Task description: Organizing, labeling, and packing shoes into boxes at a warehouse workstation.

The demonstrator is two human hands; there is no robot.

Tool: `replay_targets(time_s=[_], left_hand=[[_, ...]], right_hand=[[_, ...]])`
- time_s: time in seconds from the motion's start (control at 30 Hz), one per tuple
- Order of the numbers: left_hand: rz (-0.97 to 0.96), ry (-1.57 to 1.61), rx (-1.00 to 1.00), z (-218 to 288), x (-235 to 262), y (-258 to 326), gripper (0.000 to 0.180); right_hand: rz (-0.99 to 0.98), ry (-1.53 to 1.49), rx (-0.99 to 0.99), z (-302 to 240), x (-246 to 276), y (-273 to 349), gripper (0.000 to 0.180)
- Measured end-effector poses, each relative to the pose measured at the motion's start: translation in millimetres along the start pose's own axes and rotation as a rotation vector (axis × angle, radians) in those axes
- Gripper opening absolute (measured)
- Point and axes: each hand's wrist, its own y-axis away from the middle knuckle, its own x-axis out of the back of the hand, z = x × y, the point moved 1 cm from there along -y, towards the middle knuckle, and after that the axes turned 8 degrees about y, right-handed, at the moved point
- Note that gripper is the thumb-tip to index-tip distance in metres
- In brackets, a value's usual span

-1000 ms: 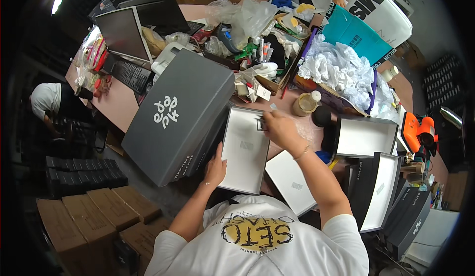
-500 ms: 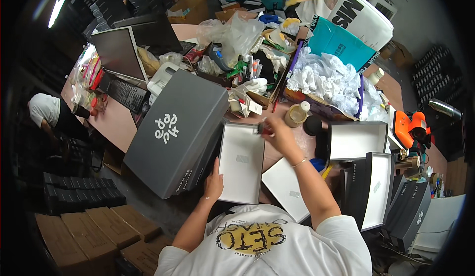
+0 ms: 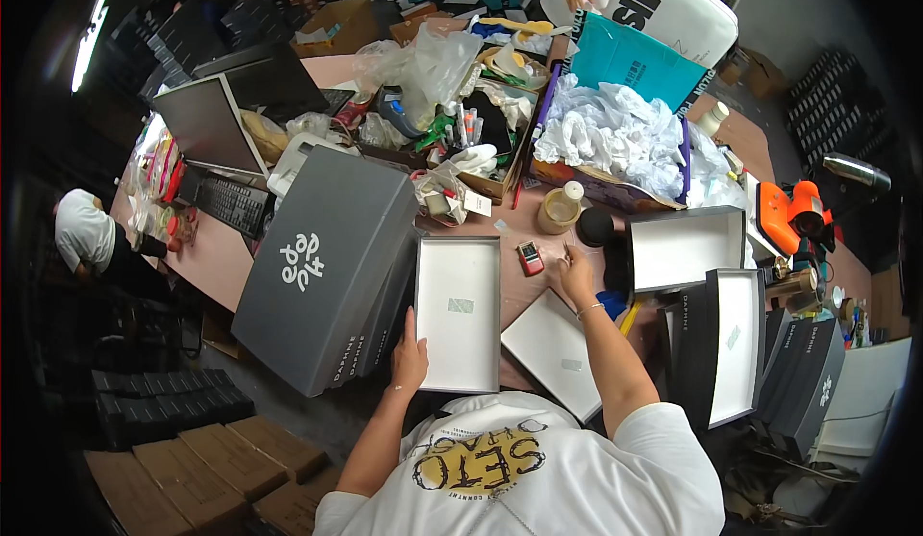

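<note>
On pink table: white-lined open box (image 3: 459, 313), left hand (image 3: 408, 361) gripping edge, apparently.

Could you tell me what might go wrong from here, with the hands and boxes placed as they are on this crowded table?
1. The open white-lined box tray overhangs the table's near edge; only the left hand steadies it, so it could tip off if released.
2. The right hand reaches past the small red item close to the capped bottle; a careless sweep might knock it over.
3. The big grey box leans over the edge and may slide.
</note>
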Motion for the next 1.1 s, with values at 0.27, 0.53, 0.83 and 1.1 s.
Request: replay_targets(time_s=[0.27, 0.53, 0.83, 1.1], left_hand=[[0.071, 0.009, -0.015, -13, -11, -1, 0.056], [0.009, -0.102, -0.002, -19, -3, -2, 0.056], [-0.079, 0.120, 0.041, -14, 0, -7, 0.053], [-0.089, 0.336, 0.127, -44, -11, -6, 0.055]], right_hand=[[-0.031, 0.368, 0.230, -38, 28, 7, 0.059], [-0.117, 0.364, 0.319, -70, -23, 1, 0.056], [0.202, -0.119, 0.525, -200, 118, -69, 0.044], [-0.745, -0.273, -0.293, -73, 73, 119, 0.055]])
